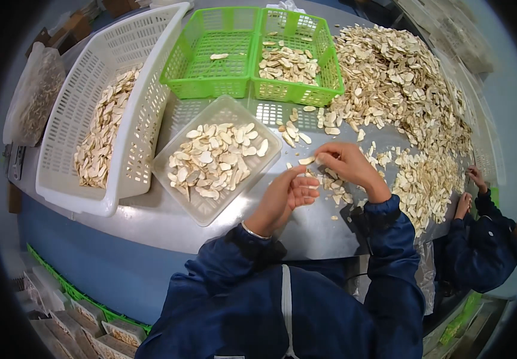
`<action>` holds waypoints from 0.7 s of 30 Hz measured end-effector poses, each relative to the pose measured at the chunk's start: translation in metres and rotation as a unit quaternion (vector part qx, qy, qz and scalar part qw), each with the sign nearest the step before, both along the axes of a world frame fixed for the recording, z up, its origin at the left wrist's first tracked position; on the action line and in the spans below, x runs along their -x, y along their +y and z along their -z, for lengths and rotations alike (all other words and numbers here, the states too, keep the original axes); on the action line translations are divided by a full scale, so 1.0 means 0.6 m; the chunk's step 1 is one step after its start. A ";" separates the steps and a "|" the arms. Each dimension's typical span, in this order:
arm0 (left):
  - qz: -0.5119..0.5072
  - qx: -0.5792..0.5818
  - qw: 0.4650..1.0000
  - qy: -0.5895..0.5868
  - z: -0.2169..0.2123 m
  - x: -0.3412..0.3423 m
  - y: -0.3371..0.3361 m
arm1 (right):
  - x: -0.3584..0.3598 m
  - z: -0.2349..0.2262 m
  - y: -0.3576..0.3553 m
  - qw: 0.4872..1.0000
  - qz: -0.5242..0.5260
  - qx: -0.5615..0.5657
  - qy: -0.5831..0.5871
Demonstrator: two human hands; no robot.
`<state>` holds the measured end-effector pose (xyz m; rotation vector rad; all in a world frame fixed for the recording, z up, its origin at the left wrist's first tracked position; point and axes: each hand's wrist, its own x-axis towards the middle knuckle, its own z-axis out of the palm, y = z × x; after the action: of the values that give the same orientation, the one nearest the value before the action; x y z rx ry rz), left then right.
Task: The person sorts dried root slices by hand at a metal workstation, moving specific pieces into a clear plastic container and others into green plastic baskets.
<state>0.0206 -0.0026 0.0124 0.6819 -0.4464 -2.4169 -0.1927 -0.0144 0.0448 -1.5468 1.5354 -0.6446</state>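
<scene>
My right hand (352, 167) is closed in a pinch over the steel table, with a pale oval dried slice (307, 160) at its fingertips. Beside it my left hand (282, 200) is half turned up, its fingers loosely curled and apart, with nothing visible in them. Several loose slices (337, 190) lie under and around the right hand. To the left of my hands a shallow translucent tray (206, 210) sits at an angle, holding a layer of similar slices (213, 157). A large heap of slices (399, 78) spreads from the back right toward me.
Two joined green baskets (210, 90) stand at the back; the right one holds a small pile, the left a single slice. A tall white perforated basket (136, 143) with slices is at left, beside a filled plastic bag (34, 99). A co-worker's hands (471, 191) touch the heap's right edge.
</scene>
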 end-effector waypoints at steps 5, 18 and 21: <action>0.070 -0.010 0.997 0.003 0.045 0.009 0.019 | -0.021 0.008 -0.003 0.989 -0.057 0.091 0.105; 0.056 -0.046 0.996 -0.046 0.026 -0.029 0.046 | -0.029 -0.025 0.013 0.992 -0.114 -0.006 0.055; 0.091 -0.034 0.995 0.003 0.046 -0.031 0.050 | -0.047 0.010 0.011 0.974 -0.109 0.111 0.167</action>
<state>0.0389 0.0273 -0.0151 0.6905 -0.4433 -2.6151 -0.1643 -0.0079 0.0387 -2.0442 1.5413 -0.4588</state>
